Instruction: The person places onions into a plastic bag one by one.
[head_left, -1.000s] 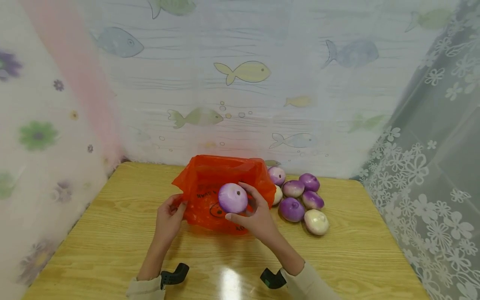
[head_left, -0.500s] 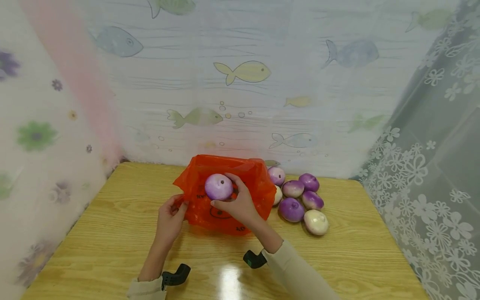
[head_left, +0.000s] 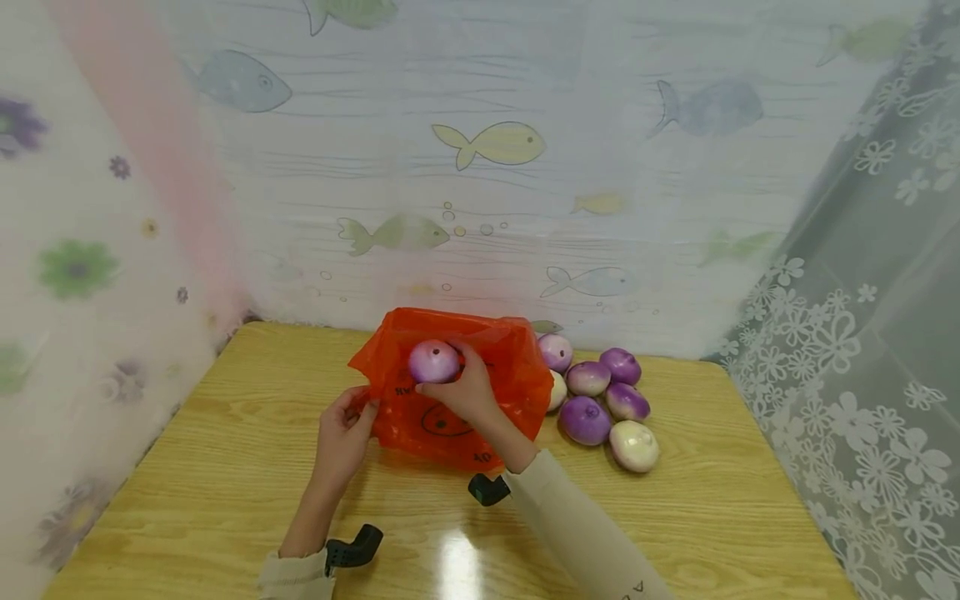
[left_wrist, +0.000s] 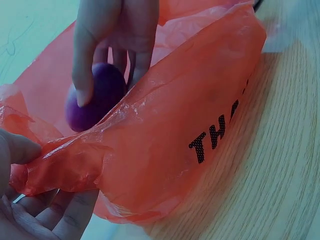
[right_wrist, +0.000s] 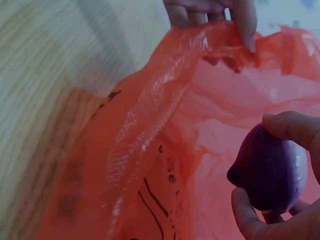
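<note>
A red plastic bag (head_left: 517,408) with black print stands with its mouth spread wide. My left hand (head_left: 345,433) pinches the bag's left edge between thumb and fingers; the left wrist view shows the film bunched there. With my right hand (head_left: 474,392) I hold a glossy purple-and-white onion (head_left: 432,362), thumb on one side and fingers on the other. In the right wrist view, the onion (right_wrist: 270,170) has a pointed tip and shows against the bag's inner wall. The left wrist view has the onion (left_wrist: 102,90) partly behind the bag's near rim.
Right of the bag, several more onions (head_left: 585,420) lie grouped on the wooden table (head_left: 712,500), one mostly pale (head_left: 634,446). A white curtain (head_left: 487,67) printed with fish hangs behind the table. Dark wrist devices (head_left: 356,547) stick out from both sleeves.
My right hand has carried the onion left and farther from me, from before the bag to within its mouth. The left hand keeps its pinch on the bag's edge.
</note>
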